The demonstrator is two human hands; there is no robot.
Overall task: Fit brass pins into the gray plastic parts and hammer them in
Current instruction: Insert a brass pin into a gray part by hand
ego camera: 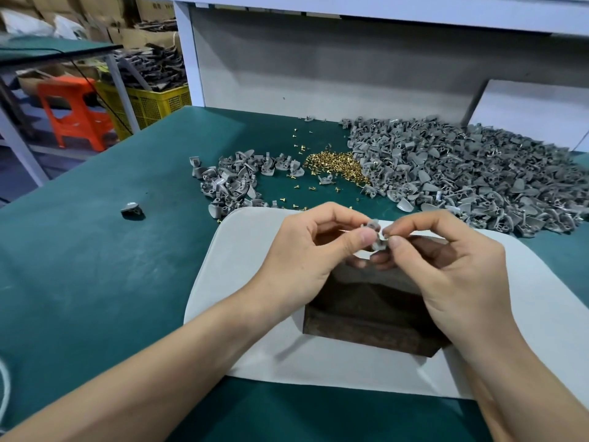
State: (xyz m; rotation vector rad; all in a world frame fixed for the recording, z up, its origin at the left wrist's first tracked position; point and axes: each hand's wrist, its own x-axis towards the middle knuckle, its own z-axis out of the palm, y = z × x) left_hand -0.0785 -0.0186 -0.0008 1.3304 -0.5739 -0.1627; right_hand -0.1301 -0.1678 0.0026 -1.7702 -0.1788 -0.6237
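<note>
Gray plastic part (377, 240) | pinched between left fingers (361, 237) and right fingers (396, 242)

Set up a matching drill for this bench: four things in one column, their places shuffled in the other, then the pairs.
1 brass pins
2 dark block
3 stray gray part
4 orange stool

a on the white mat
b on the floor by the yellow crate
c between the small heap and the big heap of gray parts
d alone on the green tabletop

Pairs: 1-c, 2-a, 3-d, 4-b
</note>
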